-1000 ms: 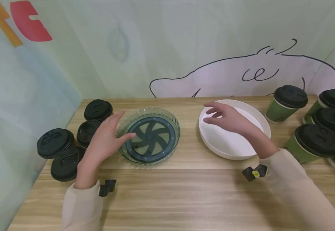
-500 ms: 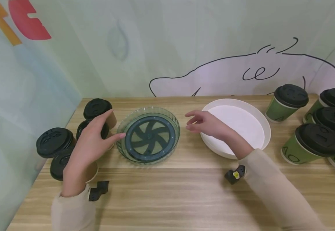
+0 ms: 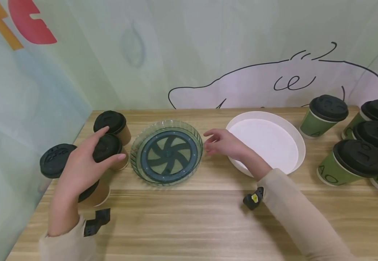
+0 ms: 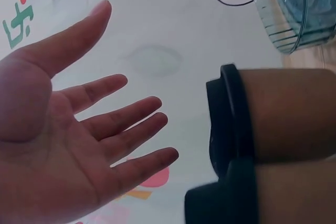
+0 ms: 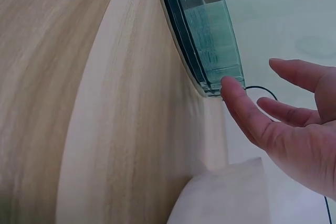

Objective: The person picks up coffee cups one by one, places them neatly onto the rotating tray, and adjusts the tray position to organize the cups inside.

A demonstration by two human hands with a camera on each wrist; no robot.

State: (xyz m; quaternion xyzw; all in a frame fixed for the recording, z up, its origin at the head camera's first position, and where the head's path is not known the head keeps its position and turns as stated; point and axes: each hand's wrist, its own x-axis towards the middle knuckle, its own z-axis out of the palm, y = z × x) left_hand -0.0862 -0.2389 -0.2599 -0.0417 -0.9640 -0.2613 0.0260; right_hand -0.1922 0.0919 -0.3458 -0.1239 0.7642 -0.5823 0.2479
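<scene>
My left hand (image 3: 82, 166) hovers over several brown paper cups with black lids, fingers spread and nothing held. One black-lidded cup (image 3: 107, 148) shows between its thumb and forefinger; another cup (image 3: 97, 192) is partly hidden under the palm. In the left wrist view the palm (image 4: 68, 129) is apart from the brown cups (image 4: 294, 114). My right hand (image 3: 224, 145), fingers loosely bent and holding nothing, is at the right rim of a clear green round tray (image 3: 189, 170) with a dark fan-shaped base. Whether a fingertip (image 5: 228, 83) touches that rim, I cannot tell.
A white round tray (image 3: 264, 145) lies beneath and right of the right hand. Several green paper cups (image 3: 333, 168) with black lids stand at the right end of the wooden table (image 3: 175, 224). A printed cloth wall (image 3: 189, 54) closes off the back and left.
My left hand has moved left and toward me, from beside the green tray to over the brown cups. My right hand has moved left from above the white tray to the green tray's rim.
</scene>
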